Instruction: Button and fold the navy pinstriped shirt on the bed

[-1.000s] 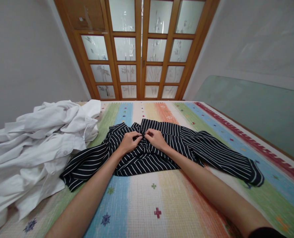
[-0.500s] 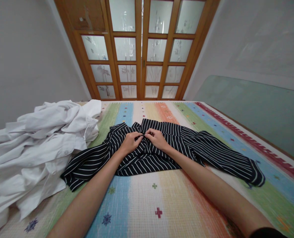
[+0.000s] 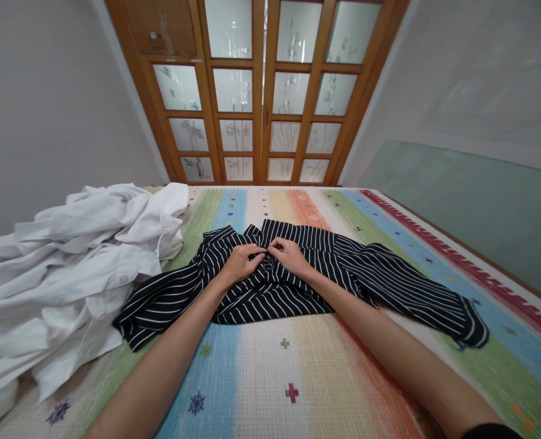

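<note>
A black shirt with white stripes (image 3: 279, 299) lies bunched across the bed, its sleeves spread to the left and right. Both hands meet at the middle of its front, fingertips almost touching. My left hand (image 3: 243, 261) pinches the striped cloth from the left side. From the right, my right hand (image 3: 289, 256) is closed in a pinch on the same spot. Whatever small part lies between the fingertips, such as a button, is too small and covered to make out.
White shirts (image 3: 92, 262) are heaped at the left, touching the striped left sleeve. Under everything spreads a colourful striped bed cover (image 3: 270, 378). A pale green board (image 3: 462, 207) stands along the right edge, and wooden glass-paned doors (image 3: 261, 122) rise beyond the far edge.
Almost nothing differs. Both hands keep their pinch at the shirt's middle, and the whole view has shifted very slightly.
</note>
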### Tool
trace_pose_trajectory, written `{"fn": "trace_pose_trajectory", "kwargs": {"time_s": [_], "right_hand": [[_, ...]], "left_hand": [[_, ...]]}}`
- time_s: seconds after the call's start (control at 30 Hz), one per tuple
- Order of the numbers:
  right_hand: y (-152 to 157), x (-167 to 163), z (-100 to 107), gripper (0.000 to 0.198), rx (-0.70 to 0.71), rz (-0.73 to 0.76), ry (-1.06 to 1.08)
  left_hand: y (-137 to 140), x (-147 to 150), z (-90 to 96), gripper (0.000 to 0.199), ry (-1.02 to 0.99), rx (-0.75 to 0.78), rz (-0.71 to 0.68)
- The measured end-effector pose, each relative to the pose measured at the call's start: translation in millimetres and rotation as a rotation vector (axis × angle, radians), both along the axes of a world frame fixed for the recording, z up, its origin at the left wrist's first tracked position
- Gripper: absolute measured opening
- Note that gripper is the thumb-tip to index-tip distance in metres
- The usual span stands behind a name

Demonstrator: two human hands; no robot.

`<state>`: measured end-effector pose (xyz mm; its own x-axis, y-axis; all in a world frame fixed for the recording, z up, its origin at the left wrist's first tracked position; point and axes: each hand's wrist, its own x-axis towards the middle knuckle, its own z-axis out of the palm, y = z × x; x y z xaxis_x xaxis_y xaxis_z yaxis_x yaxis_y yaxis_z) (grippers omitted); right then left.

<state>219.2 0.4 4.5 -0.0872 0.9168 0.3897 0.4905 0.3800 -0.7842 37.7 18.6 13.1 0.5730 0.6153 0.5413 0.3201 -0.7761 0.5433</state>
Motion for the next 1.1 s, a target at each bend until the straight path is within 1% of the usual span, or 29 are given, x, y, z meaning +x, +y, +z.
{"fn": "trace_pose_trajectory", "kwargs": {"time_s": [0.07, 0.13, 0.3, 0.37, 0.4, 0.5, 0.6, 0.63, 0.67, 0.7, 0.73, 0.8, 0.83, 0.87, 0.9, 0.93, 1.0, 1.1], "right_hand": [[1.3, -0.3, -0.4, 0.011, -0.003, -0.043, -0.017], [2.7, -0.1, 0.5, 0.011, -0.001, -0.073, -0.013], [5.7, 13.9, 11.8, 0.012, 0.004, -0.183, 0.042], [4.7, 25.5, 20.1, 0.015, 0.007, -0.231, 0.065], [3.2, 31.5, 25.0, 0.017, 0.011, -0.255, 0.066], [-6.9, 45.6, 41.9, 0.018, 0.063, -0.352, 0.014], [-23.9, 45.3, 59.0, 0.01, 0.14, -0.446, -0.029], [-30.5, 41.1, 63.8, 0.009, 0.155, -0.441, -0.015], [-37.2, 35.1, 67.6, 0.01, 0.145, -0.406, 0.015], [-43.7, 27.6, 70.3, 0.014, 0.103, -0.341, 0.06], [-49.9, 19.0, 71.5, 0.02, 0.023, -0.252, 0.111], [-60.3, 1.1, 69.7, 0.032, -0.207, -0.052, 0.197], [-64.1, -7.1, 66.6, 0.035, -0.309, 0.025, 0.218], [-67.1, -13.9, 62.5, 0.037, -0.385, 0.076, 0.232], [-69.2, -19.2, 57.7, 0.036, -0.431, 0.1, 0.239], [-70.6, -22.9, 52.6, 0.035, -0.452, 0.101, 0.245], [-72.2, -25.4, 43.7, 0.032, -0.44, 0.059, 0.261], [-75.9, -21.6, 38.3, 0.026, -0.338, -0.011, 0.262]], "left_hand": [[-3.2, 1.6, 1.5, 0.016, -0.034, -0.035, -0.014], [-4.9, 2.0, 3.6, 0.014, -0.085, -0.059, 0.031], [3.3, -5.7, 11.1, 0.016, -0.276, -0.03, 0.362], [8.0, -9.7, 15.9, 0.017, -0.335, 0.002, 0.437], [9.4, -11.2, 18.8, 0.017, -0.358, 0.018, 0.45], [7.9, -12.2, 29.9, 0.016, -0.393, 0.052, 0.42], [-2.8, -8.0, 43.0, 0.014, -0.383, 0.096, 0.377], [-7.8, -5.9, 47.3, 0.013, -0.373, 0.121, 0.369], [-13.4, -3.6, 51.3, 0.013, -0.36, 0.146, 0.361], [-19.3, -1.5, 55.0, 0.013, -0.344, 0.162, 0.35], [-25.4, 0.4, 58.4, 0.013, -0.325, 0.166, 0.334], [-37.5, 2.6, 63.7, 0.013, -0.291, 0.14, 0.292], [-43.5, 2.6, 65.7, 0.014, -0.281, 0.119, 0.271], [-49.3, 1.6, 67.4, 0.014, -0.277, 0.098, 0.254], [-55.0, -0.2, 68.7, 0.014, -0.277, 0.075, 0.239], [-60.7, -2.9, 69.7, 0.015, -0.276, 0.046, 0.222], [-71.7, -10.4, 70.7, 0.017, -0.263, -0.043, 0.172], [-88.0, -24.8, 70.9, 0.019, -0.206, -0.19, 0.071]]}}
